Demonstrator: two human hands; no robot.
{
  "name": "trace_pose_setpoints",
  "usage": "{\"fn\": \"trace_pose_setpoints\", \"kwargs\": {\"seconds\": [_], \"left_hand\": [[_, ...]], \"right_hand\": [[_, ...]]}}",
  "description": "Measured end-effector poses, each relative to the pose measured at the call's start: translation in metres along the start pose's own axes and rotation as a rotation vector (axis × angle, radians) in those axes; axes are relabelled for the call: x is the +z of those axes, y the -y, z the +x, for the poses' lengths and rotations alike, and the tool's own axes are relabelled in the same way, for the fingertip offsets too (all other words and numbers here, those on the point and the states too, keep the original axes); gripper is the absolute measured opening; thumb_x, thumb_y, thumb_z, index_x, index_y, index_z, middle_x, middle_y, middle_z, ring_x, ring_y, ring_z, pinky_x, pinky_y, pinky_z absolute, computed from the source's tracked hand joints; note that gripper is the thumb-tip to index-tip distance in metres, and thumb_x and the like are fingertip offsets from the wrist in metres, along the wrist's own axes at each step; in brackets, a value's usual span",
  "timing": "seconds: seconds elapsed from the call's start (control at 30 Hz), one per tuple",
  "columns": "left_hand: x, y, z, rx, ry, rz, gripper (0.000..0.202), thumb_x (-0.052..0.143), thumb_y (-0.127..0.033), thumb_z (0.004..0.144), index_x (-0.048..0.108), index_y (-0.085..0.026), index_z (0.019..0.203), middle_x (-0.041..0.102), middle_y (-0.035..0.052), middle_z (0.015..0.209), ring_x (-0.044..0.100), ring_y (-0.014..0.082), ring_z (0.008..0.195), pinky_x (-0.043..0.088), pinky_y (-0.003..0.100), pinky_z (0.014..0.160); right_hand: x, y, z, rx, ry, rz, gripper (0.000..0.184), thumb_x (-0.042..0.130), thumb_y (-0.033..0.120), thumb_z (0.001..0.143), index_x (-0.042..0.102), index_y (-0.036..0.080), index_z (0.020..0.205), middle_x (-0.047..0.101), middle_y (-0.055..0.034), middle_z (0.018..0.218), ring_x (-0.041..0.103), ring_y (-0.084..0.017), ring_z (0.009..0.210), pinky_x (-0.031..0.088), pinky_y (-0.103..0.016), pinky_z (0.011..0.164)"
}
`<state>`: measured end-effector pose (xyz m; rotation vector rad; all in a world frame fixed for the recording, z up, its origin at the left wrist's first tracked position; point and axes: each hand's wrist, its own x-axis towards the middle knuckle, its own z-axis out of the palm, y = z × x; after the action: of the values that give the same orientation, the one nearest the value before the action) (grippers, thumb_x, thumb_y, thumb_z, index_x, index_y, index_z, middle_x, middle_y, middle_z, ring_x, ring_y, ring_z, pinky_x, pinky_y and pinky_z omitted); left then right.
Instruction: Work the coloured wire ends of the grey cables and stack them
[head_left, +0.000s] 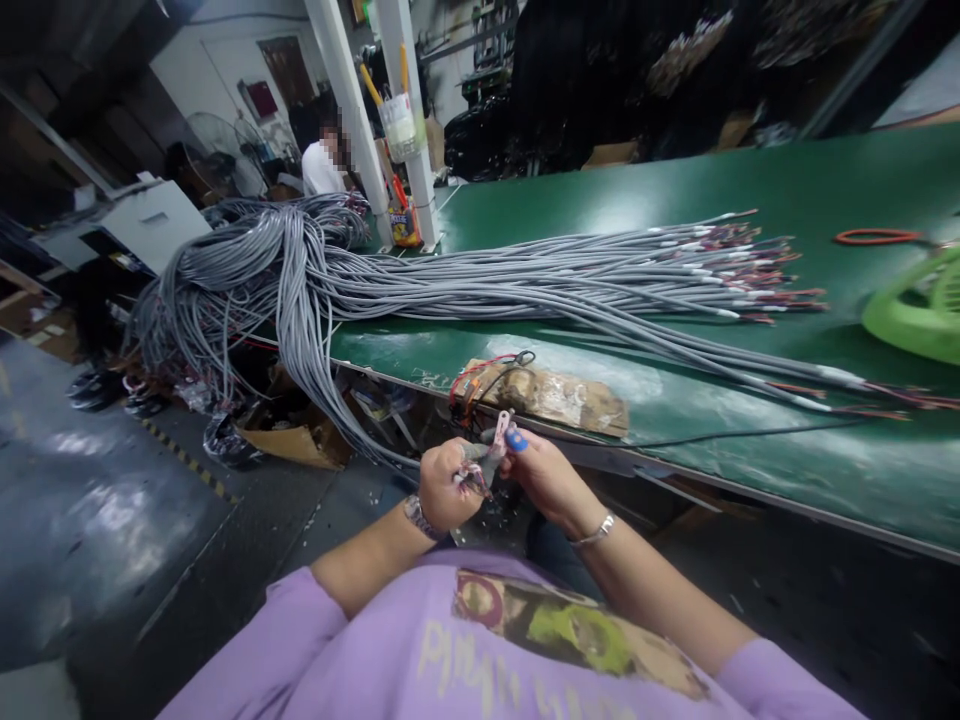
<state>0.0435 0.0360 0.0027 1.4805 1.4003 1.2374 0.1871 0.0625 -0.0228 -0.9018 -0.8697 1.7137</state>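
In front of my chest, my left hand [448, 485] is closed round the ends of several grey cables [375, 447]. Their thin coloured wires [474, 480] stick out beside the fingers. My right hand [551, 478], with blue tape on its thumb, is closed close by and pinches a small pale pink slotted piece [504, 424] above the wires. What exactly this piece is does not show. From the left hand the held cables run back left to a large bundle of grey cables [465, 275] lying along the green table [787, 480].
A worn wooden block [570, 400] with red and black wires lies at the table's front edge. On the right are a light green plastic basket [919, 310] and orange-handled scissors [877, 237]. White posts [345, 110] rise behind the cables. Another person [324, 165] is farther back.
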Motion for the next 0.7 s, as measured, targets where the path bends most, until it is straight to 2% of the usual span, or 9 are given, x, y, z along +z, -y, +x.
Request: {"fn": "trace_pose_setpoints", "kwargs": {"seconds": [0.07,0.17,0.27,0.33,0.4,0.5,0.7], "left_hand": [[-0.002,0.012,0.002,0.074,-0.001,0.061,0.013,0.078,-0.018,0.056,0.067,-0.023,0.06,0.064,0.0041,0.062,0.061,0.0188,0.066,0.049,0.03,0.071],[-0.002,0.029,0.004,0.302,-0.015,0.141,0.011,0.076,-0.025,0.06,0.068,-0.021,0.067,0.065,0.0041,0.064,0.06,0.0169,0.062,0.048,0.028,0.064],[0.0,0.034,0.007,0.663,-0.068,0.195,0.011,0.067,-0.029,0.07,0.066,-0.019,0.074,0.065,0.0028,0.064,0.059,0.0141,0.055,0.046,0.025,0.053],[0.001,0.031,0.008,0.834,-0.109,0.243,0.009,0.061,-0.026,0.075,0.064,-0.018,0.079,0.063,0.0015,0.062,0.057,0.0124,0.052,0.044,0.023,0.049],[0.001,0.027,0.007,0.88,-0.125,0.305,0.008,0.058,-0.022,0.076,0.062,-0.018,0.082,0.062,0.0008,0.062,0.057,0.0118,0.052,0.045,0.022,0.05],[0.001,0.024,0.005,0.859,-0.107,0.358,0.009,0.057,-0.022,0.076,0.06,-0.018,0.083,0.061,0.0007,0.061,0.056,0.0124,0.052,0.046,0.023,0.051],[-0.001,0.028,0.002,0.811,-0.077,0.367,0.01,0.058,-0.024,0.073,0.062,-0.018,0.08,0.061,0.0015,0.06,0.057,0.0136,0.052,0.045,0.024,0.051]], "right_hand": [[0.002,-0.001,0.001,-0.083,-0.098,-0.06,0.048,0.077,0.065,0.06,0.062,0.02,0.06,0.045,0.0046,0.048,0.035,-0.009,0.047,0.031,-0.025,0.046],[0.005,-0.002,0.003,-0.143,-0.186,-0.061,0.052,0.071,0.069,0.064,0.057,0.021,0.053,0.047,0.0031,0.046,0.037,-0.01,0.046,0.032,-0.026,0.046],[0.009,-0.001,0.007,-0.016,-0.137,0.113,0.049,0.075,0.068,0.059,0.063,0.02,0.058,0.059,0.0008,0.054,0.048,-0.012,0.052,0.039,-0.025,0.049],[0.011,-0.002,0.01,0.089,-0.102,0.256,0.047,0.082,0.063,0.053,0.069,0.02,0.066,0.064,0.0002,0.059,0.053,-0.013,0.056,0.043,-0.025,0.052],[0.013,-0.003,0.013,0.127,-0.104,0.363,0.045,0.086,0.057,0.048,0.071,0.019,0.068,0.065,0.0008,0.059,0.056,-0.013,0.058,0.045,-0.024,0.055],[0.015,-0.006,0.017,0.111,-0.135,0.447,0.041,0.09,0.051,0.046,0.07,0.02,0.063,0.065,0.0018,0.058,0.056,-0.012,0.058,0.047,-0.023,0.058],[0.015,-0.01,0.017,0.123,-0.111,0.478,0.036,0.083,0.053,0.061,0.069,0.021,0.07,0.069,0.0006,0.065,0.059,-0.014,0.06,0.049,-0.027,0.06]]}}
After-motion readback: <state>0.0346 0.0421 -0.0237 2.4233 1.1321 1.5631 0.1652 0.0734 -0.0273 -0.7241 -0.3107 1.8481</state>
